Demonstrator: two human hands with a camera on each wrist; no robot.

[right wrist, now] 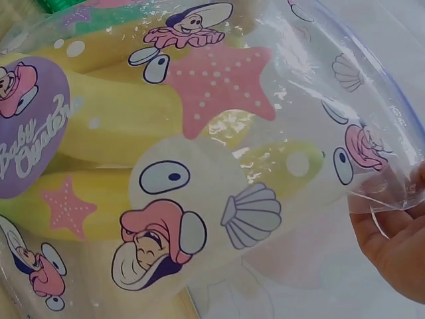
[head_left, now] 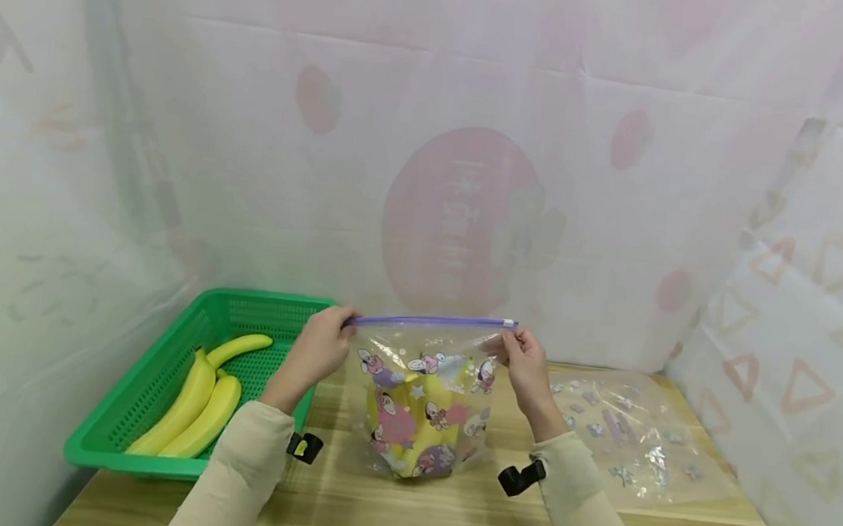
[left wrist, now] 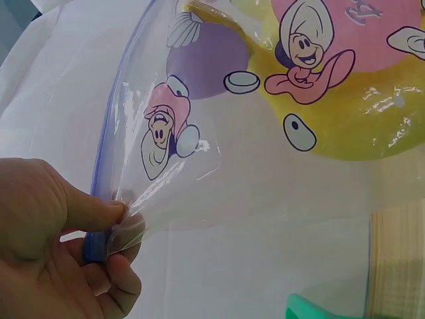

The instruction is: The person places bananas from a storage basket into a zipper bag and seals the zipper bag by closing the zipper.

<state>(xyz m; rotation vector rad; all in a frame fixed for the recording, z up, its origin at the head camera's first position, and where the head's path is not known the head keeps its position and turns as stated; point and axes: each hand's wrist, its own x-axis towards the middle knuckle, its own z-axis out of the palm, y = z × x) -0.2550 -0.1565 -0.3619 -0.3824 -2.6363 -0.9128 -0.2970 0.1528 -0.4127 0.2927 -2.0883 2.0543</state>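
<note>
With left hand [head_left: 318, 350] and right hand [head_left: 528, 368], pinching upper corners of printed zip bag [head_left: 420, 401]; holding yellow bananas [right wrist: 109, 126] inside, below both hands, with green basket [head_left: 125, 463] near left hand.

"Baby Oyster" reads in white script on a purple patch [right wrist: 32, 126] printed on the clear plastic bag [right wrist: 199, 146]. In the left wrist view, white script on the bag's pink patch [left wrist: 372, 40] is cut off and illegible. Pale characters on the backdrop's [head_left: 355, 165] large pink disc [head_left: 426, 213] and grey lettering [head_left: 5, 39] at far left are too faint to read.
</note>
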